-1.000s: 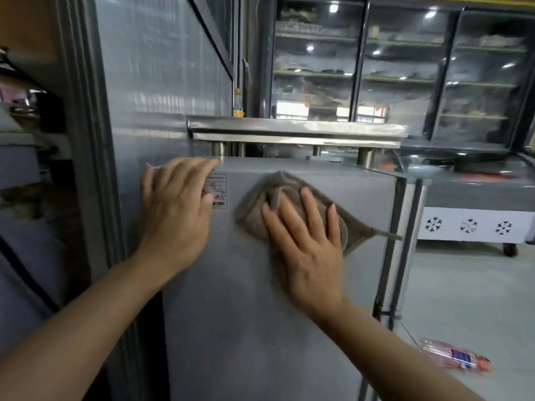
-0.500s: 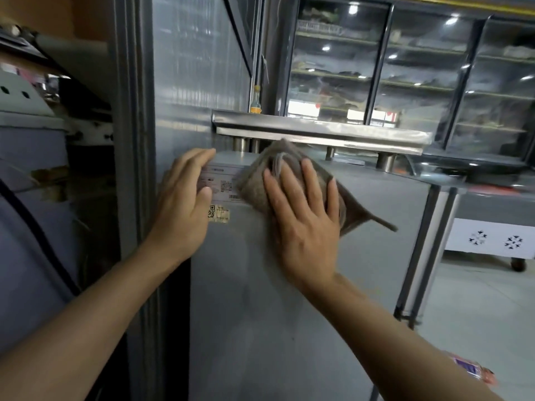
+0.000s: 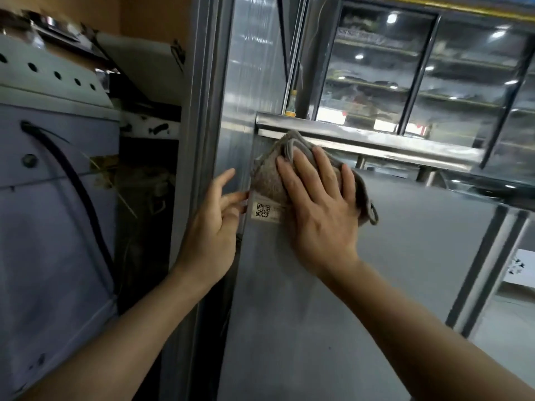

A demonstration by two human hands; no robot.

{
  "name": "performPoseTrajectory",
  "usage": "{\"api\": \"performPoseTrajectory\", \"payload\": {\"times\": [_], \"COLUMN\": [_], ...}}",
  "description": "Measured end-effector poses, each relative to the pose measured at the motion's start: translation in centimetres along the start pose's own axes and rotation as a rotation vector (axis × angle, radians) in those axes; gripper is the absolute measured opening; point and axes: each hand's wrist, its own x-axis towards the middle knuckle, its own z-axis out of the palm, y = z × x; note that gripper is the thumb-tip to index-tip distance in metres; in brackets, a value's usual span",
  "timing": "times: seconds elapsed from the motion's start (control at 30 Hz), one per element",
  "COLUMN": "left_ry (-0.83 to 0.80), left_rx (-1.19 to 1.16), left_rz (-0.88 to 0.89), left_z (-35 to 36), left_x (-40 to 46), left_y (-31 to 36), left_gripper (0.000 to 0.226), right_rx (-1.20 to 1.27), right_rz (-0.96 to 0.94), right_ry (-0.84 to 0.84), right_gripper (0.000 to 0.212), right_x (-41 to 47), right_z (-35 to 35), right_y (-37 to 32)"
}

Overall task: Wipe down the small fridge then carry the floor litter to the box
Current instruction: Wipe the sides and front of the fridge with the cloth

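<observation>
The small fridge (image 3: 405, 256) is a grey steel cabinet filling the lower right, its side panel facing me. My right hand (image 3: 318, 206) lies flat with spread fingers on a grey-brown cloth (image 3: 267, 175), pressing it against the panel's upper left corner, just above a QR-code label (image 3: 263, 210). My left hand (image 3: 212, 227) hovers at the fridge's left edge, fingers loosely extended, fingertips touching the edge beside the label. No floor litter is in view.
A steel shelf (image 3: 376, 140) runs above the fridge top. A tall steel cabinet wall (image 3: 249, 68) stands behind it. Glass-door display fridges (image 3: 419, 68) fill the back right. Grey machinery with a black cable (image 3: 72, 180) stands on the left.
My right hand has slid the cloth up and left to the panel's corner. My left hand has shifted off the panel to its left edge. The view has swung left, losing the bottle on the floor.
</observation>
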Motion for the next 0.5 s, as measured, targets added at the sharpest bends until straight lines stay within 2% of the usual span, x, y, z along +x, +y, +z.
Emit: {"api": "performPoseTrajectory", "payload": {"times": [0.1, 0.2, 0.3, 0.5], "left_ry": [0.021, 0.001, -0.038, -0.127], "left_rx": [-0.008, 0.005, 0.034, 0.067], "left_rz": [-0.014, -0.057, -0.104, -0.213], "left_z": [-0.1, -0.5, -1.0, -1.5], "left_x": [-0.9, -2.2, -3.2, -4.2], "left_y": [-0.8, -1.7, -2.3, -3.4], "left_gripper": [0.049, 0.052, 0.054, 0.057], "right_rx": [0.009, 0.032, 0.025, 0.119], "right_rz": [-0.034, -0.215, -0.279, -0.128], "right_ry": [0.002, -0.122, -0.203, -0.054], "right_gripper": [0.058, 0.054, 0.056, 0.052], "right_x": [-2.8, -7.0, -6.8, 0.8], "right_z": [1.1, 1.4, 0.9, 0.2], "right_y": [-1.4, -1.8, -1.2, -2.0]}}
